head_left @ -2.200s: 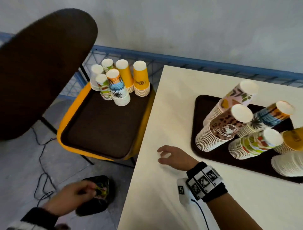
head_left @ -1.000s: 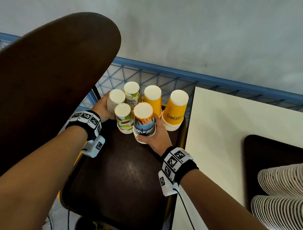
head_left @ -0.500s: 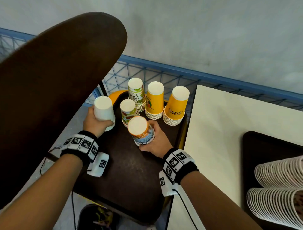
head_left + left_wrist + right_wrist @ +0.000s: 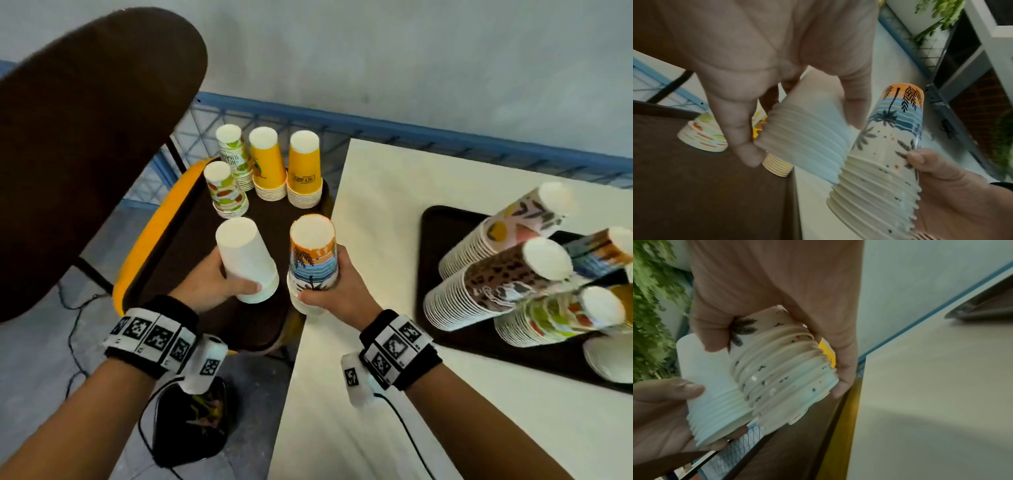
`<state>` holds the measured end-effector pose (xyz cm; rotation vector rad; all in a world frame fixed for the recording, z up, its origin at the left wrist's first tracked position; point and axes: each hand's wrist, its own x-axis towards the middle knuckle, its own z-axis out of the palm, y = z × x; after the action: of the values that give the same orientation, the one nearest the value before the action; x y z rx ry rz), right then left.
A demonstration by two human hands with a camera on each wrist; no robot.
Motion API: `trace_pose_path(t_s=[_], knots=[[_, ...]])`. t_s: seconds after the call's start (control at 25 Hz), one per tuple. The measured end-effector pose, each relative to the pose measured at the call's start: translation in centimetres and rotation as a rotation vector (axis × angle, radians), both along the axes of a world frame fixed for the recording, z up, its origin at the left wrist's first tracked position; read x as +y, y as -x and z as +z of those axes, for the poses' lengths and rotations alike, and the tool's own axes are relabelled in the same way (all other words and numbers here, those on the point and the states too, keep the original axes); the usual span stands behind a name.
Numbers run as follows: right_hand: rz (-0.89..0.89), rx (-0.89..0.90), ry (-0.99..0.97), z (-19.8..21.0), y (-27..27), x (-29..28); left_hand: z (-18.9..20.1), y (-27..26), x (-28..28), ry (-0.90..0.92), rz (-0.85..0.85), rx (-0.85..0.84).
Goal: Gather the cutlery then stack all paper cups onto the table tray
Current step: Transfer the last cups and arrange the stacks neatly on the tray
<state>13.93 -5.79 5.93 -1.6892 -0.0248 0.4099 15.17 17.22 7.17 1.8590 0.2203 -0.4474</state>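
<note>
**Now carrying two cup stacks toward the table tray**

Best done, I judge, by keeping both stacks upright and level while they cross the gap to the tabletop (image 4: 394, 212) — nested cups slide apart if tipped — and setting them on bare tray floor, not against the stacks lying there.

The left hand (image 4: 205, 287) wraps the white cup stack (image 4: 245, 260) low on its ribbed rims, thumb on one side and fingers curled round the other. The right hand (image 4: 337, 291) holds the palm-print cup stack (image 4: 311, 263) in the same closed grip. Both stacks hang over the chair tray (image 4: 164, 274), where four stacks remain; the table tray (image 4: 442, 226) lies well apart to the right.
</note>
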Motion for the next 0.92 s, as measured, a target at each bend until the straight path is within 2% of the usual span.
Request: trace_pose_path(t_s=[0.28,0.44,0.68,0.92], knots=[[-0.139,-0.022,-0.031,1.6,10.3,-12.4,3.7,6.9,-11.4,0.12,-0.208,0.054],[-0.289,-0.043,-0.078,1.6,15.0,-19.5,3.4,9.5,-18.0,0.056,-0.346,0.077],[-0.525,-0.095,-0.084,1.1,18.2,-28.3,3.2,12.3,-27.5,0.079,-0.428,0.04],[-0.62,-0.228,-0.076,1.8,17.8,-34.4,4.2,12.6,-34.7,0.116,-0.366,-0.062]])
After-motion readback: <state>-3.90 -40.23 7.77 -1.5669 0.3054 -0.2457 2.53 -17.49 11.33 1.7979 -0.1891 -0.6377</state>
